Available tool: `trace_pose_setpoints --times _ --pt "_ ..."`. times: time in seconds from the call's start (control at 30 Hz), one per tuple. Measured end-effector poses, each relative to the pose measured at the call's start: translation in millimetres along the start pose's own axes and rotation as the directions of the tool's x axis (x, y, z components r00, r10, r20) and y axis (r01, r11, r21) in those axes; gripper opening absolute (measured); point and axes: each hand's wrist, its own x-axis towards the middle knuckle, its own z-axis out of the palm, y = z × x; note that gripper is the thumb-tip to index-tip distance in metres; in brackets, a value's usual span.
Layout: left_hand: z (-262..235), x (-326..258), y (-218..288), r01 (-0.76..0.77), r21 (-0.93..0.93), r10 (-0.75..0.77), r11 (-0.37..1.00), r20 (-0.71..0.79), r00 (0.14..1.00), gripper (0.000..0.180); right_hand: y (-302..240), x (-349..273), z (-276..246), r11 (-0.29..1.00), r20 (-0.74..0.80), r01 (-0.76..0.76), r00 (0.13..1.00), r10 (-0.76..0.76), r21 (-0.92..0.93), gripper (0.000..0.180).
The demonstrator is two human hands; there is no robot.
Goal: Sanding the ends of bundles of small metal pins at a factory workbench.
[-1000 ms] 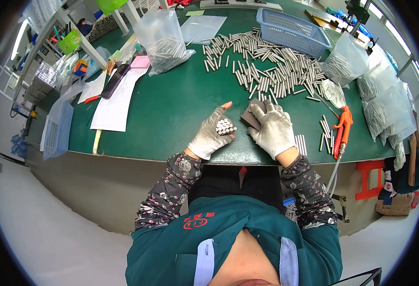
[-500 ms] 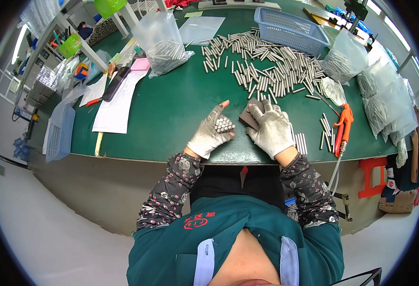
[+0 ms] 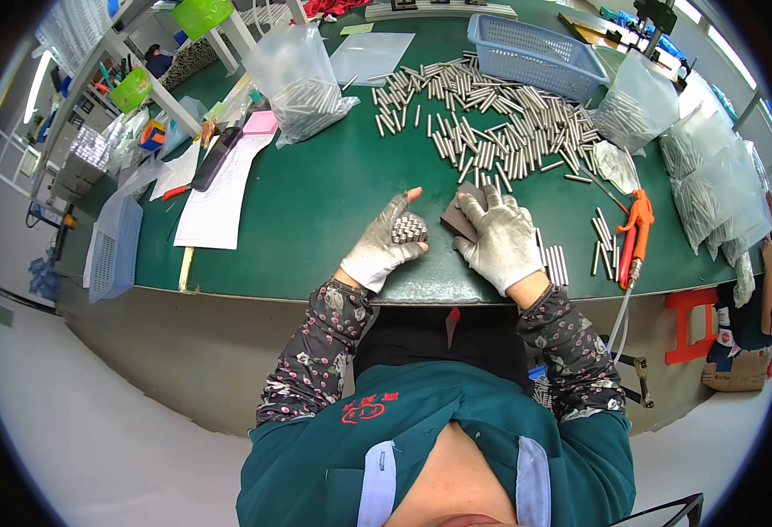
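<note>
My left hand, in a grey-white glove with bare fingertips, is closed round a bundle of metal pins, their round ends facing up. Beside it my right hand, gloved the same way, grips a dark brown-grey rectangular block against the green tabletop. The right palm and fingers cover part of that block. A short row of loose pins lies right of the right wrist. Beyond both hands spreads a large heap of steel pins.
An orange air gun with a hose lies right, near several pins. At the back are a blue basket and clear bags of pins. Another pin bag, papers and a blue basket stand left.
The pin bundle in my left hand has tilted and shifted slightly left, so its ends show at another angle. My right hand stays on the block.
</note>
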Motion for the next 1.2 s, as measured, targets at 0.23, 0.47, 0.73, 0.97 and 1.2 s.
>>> trace_pose_setpoints --times 0.23,0.47,0.73,0.97,1.2 --pt "0 -2 5 0.03 -0.117 -0.027 0.993 0.029 0.999 0.083 -2 0 -4 0.999 0.061 -0.028 0.998 0.026 0.033 0.058" --pt "-4 2 -3 -0.016 0.201 0.019 0.979 -0.012 1.0 0.089 1 0 -7 0.998 -0.067 0.003 0.998 0.002 0.071 0.054" --pt "11 0 -4 -0.085 -0.218 0.092 0.972 0.023 0.995 0.105 -29 9 -31 0.961 -0.083 0.132 0.99 -0.115 0.241 0.045" --pt "8 -1 -4 -0.27 0.093 0.271 0.958 0.001 0.963 0.11 -35 15 -25 0.886 -0.184 0.328 0.942 -0.281 0.327 0.036" --pt "6 -4 -3 -0.121 0.349 0.137 0.929 -0.022 0.99 0.111 -8 23 -19 0.992 -0.201 0.05 0.979 -0.027 0.113 0.031"
